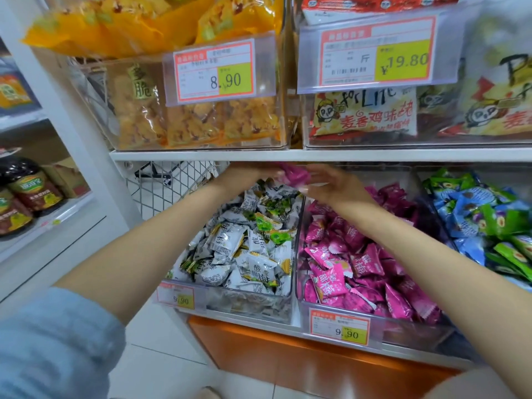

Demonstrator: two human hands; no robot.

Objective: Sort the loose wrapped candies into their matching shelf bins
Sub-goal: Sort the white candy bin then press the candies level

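L hand [247,175] pinches pink candies [295,174] over white bin [259,308]; R hand [334,184] grip unclear, blurred. You shift them right, release low in pink bin [403,326].

Light blue, softly creased sleeve [54,341] pushed up past the left elbow.

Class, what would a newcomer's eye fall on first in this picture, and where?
The left hand and right hand meet at a blurred pink wrapped candy at centre, under the white upper shelf. Below them sit a clear plastic bin of white-wrapped candies and, to its right, a clear bin of bright pink ones.
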